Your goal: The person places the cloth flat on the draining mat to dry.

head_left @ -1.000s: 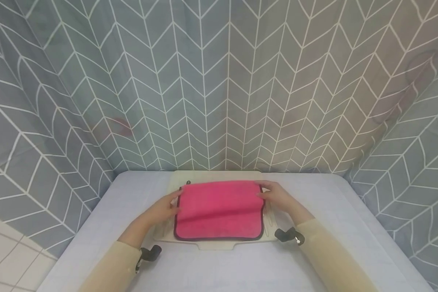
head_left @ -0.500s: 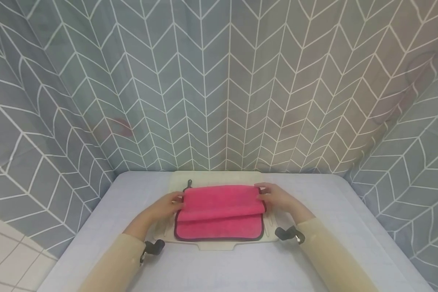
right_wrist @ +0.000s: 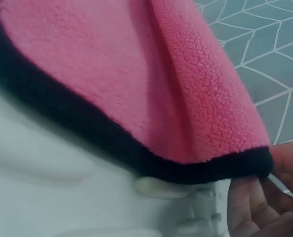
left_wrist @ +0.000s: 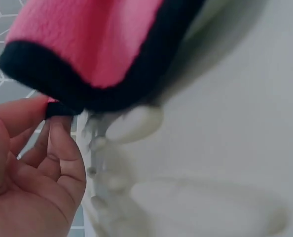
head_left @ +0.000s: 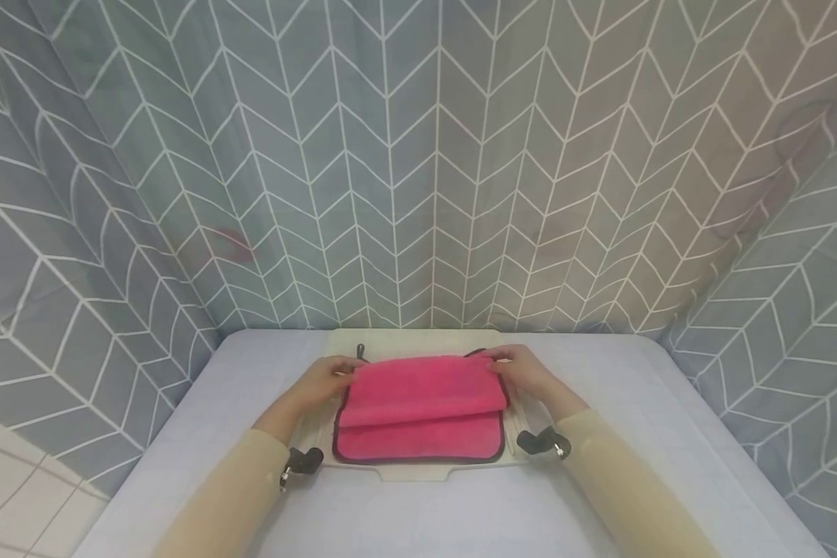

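A pink fleecy towel (head_left: 421,387) with dark edging lies across the middle of a cream board (head_left: 415,339), its far part folded over the near part. My left hand (head_left: 326,380) pinches the towel's left edge at the fold; in the left wrist view, thumb and fingers close on the dark edging (left_wrist: 62,108). At the opposite side, my right hand (head_left: 526,373) pinches the far right corner, and the right wrist view has the edging (right_wrist: 255,163) between thumb and fingers. A small dark loop (head_left: 360,351) sticks out behind the towel's far left corner.
The board lies on a table with a pale cloth (head_left: 418,519), raised oblong ridges (left_wrist: 205,205) on its surface. A grey curtain (head_left: 418,170) with white chevron lines hangs behind and at both sides. White floor tiles (head_left: 21,488) show at lower left.
The towel's upper layer has shifted and its folded edge now shows across the middle. My left hand has moved right and slightly away from me; the right hand has shifted slightly left.
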The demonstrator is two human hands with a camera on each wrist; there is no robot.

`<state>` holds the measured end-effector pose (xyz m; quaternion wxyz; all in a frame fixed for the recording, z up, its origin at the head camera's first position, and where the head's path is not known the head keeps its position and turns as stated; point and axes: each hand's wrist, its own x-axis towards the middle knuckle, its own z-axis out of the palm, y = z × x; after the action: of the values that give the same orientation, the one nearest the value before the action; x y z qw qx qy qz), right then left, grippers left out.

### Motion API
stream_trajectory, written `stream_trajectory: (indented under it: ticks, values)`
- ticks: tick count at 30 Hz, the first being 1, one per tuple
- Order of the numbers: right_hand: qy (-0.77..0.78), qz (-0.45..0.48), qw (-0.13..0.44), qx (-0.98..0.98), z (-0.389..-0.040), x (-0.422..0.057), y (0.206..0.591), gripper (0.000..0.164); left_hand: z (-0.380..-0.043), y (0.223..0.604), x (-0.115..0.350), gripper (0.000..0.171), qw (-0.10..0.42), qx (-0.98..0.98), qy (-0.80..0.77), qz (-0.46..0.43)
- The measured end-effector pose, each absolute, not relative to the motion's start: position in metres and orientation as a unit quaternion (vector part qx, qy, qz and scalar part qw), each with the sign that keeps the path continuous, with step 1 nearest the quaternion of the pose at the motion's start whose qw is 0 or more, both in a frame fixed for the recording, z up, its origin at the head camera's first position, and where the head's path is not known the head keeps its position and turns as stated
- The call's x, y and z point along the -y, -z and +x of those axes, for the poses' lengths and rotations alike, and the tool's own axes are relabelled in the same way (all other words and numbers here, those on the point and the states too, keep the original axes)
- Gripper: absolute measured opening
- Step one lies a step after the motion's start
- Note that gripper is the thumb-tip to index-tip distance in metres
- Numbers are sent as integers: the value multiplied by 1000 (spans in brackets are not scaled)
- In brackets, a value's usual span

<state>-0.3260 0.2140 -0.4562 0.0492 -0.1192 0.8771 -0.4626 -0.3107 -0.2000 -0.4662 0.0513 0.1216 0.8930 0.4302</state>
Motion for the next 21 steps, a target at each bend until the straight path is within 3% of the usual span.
stream_trajectory:
  ticks: [12, 21]
  values:
    - [479, -110, 4, -871, -341, -206, 438, 45, -327, 444, 195, 43, -34, -914, -381, 136]
    - [475, -113, 3, -872, -351, -196, 436, 50, -345, 452, 192, 47, -58, -923, -359, 125]
